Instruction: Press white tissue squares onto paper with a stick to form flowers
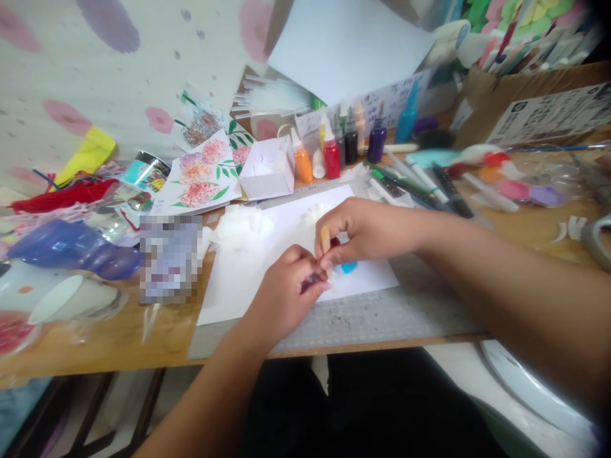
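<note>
My right hand [356,232] is closed around a light wooden stick [325,236], held upright with its top showing above the thumb. My left hand [291,283] pinches right beside the stick's lower end, and the fingertips of both hands meet there. What the left fingers hold is hidden. Under the hands lies a white sheet of paper [238,296]. A bright blue patch [348,268] shows on it just below my right hand. White cotton-like fluff [243,226] rests on the sheet's left part, and a smaller white tuft [315,214] lies behind the right hand.
A grey cutting mat [372,318] is under the paper. Paint bottles, including an orange one [302,159] and a red one [331,156], stand behind. Markers [405,184] lie at the back right. Paper cups [71,299] and a purple balloon-like thing [76,248] are at left.
</note>
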Demonstrator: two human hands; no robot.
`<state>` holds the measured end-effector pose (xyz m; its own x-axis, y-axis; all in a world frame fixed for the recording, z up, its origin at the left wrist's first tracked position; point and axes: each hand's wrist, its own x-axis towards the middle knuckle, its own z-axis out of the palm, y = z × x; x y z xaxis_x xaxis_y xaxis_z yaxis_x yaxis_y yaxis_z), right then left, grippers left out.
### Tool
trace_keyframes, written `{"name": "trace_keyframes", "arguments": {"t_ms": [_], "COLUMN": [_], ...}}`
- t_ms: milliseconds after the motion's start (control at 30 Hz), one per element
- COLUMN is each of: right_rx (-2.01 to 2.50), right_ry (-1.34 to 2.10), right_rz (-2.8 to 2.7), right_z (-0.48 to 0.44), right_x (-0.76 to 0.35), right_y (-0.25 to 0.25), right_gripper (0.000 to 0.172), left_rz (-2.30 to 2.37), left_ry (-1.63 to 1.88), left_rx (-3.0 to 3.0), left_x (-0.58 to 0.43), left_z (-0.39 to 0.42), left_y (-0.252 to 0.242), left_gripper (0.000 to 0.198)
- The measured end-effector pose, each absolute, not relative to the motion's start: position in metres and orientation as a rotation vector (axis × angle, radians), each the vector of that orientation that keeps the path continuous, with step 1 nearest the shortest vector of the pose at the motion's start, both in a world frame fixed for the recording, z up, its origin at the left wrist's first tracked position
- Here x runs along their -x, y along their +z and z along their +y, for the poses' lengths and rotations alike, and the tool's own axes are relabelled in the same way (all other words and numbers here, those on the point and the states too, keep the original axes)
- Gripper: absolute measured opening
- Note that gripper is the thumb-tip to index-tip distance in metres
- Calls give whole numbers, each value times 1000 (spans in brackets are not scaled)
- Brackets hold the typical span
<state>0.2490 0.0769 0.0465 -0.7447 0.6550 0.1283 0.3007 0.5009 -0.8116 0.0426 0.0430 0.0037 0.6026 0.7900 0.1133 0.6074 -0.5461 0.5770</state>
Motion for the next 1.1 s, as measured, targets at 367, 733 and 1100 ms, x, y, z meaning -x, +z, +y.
{"name": "trace_keyframes", "arguments": {"t_ms": [367,733,1100], "right_rx": [833,850,870], "right_ry": [995,813,534], "right_rz": [-2348,-2513,-2665], "right_z": [79,75,70], "right_x": [-250,-244,-235], "right_y": [45,48,52], "right_gripper": [8,7,15], "left_rz": [948,1121,1049], "left_ry": [515,539,528], "left_rx": [-2351,-2082,-2014], "left_x": [-38,-33,-30], "left_z": [42,40,42], "left_y": [10,5,5], "left_gripper": [11,8,11]}}
